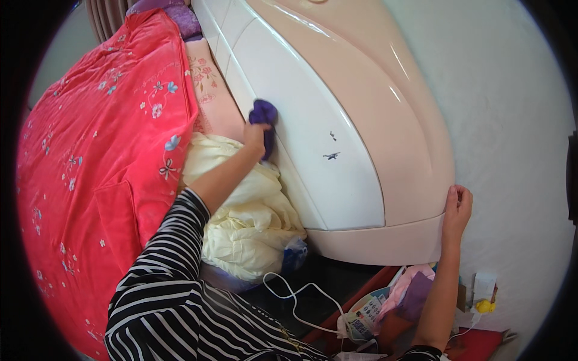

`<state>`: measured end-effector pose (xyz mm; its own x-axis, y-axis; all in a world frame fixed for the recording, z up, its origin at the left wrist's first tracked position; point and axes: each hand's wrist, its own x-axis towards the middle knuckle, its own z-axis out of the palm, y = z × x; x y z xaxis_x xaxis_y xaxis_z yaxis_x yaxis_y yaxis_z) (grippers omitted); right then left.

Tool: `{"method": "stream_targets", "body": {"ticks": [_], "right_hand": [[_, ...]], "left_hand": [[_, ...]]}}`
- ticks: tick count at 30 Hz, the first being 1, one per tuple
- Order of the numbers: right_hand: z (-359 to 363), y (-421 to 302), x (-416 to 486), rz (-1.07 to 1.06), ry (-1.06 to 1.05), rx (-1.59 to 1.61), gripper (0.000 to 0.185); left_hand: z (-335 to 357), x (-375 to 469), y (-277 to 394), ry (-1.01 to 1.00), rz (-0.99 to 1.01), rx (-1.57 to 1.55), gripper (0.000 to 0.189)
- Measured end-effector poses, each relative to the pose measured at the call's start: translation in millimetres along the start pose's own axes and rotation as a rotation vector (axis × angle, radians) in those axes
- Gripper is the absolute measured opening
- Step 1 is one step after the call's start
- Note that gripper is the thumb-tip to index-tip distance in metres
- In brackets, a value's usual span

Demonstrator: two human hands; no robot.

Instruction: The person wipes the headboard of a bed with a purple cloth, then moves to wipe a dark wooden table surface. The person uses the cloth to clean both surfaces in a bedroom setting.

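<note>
My left hand (257,136) grips a bunched purple cloth (263,112), which touches the lower ledge of a glossy white and beige headboard (302,104). Part of the cloth hangs below my fingers, beside a heap of cream-coloured fabric (239,221). At the headboard's outer end, near the wall, my right hand (458,210) holds its edge with curled fingers; the fingertips are partly hidden. Two small dark marks (332,155) show on the white panel between my hands.
A red floral quilt (104,135) covers the bed at left, beside a pink patterned mattress (212,90). Below the headboard lie a white cable (295,298) and a container with pink cloth (402,289) and printed packets. A white wall socket unit (484,284) has a yellow item plugged in.
</note>
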<state>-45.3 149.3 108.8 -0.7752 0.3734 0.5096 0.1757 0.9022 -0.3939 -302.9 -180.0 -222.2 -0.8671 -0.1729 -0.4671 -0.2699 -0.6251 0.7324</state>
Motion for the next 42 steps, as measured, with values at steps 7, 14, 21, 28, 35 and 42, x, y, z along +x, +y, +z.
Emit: {"method": "stream_targets", "body": {"ticks": [7,14,21,28,35,42], "right_hand": [[-0.2,-10.0,-1.1,0.026,0.007,0.015,0.032],[1.3,-9.5,-1.2,0.026,0.007,-0.017,0.035],[1.7,-7.5,-2.1,0.005,0.031,-0.029,0.033],[0.6,-6.5,-0.8,0.005,0.032,-0.008,0.034],[2.3,-8.2,0.8,-0.012,0.061,-0.037,0.036],[6.6,-2.3,-0.7,-0.041,0.122,-0.053,0.042]], "left_hand": [[5.9,-124.3,-49.2,-0.092,0.126,0.259,0.047],[15.5,-231.3,-83.8,-0.467,0.394,0.379,0.028],[18.3,-355.1,-147.2,-0.916,-0.341,0.241,0.037],[28.7,-349.3,-153.9,-1.325,-0.66,0.274,0.044],[46.3,-319.3,-41.6,-1.377,-0.726,0.034,0.056],[39.1,-225.0,64.0,-0.602,-0.077,-0.08,0.047]]}}
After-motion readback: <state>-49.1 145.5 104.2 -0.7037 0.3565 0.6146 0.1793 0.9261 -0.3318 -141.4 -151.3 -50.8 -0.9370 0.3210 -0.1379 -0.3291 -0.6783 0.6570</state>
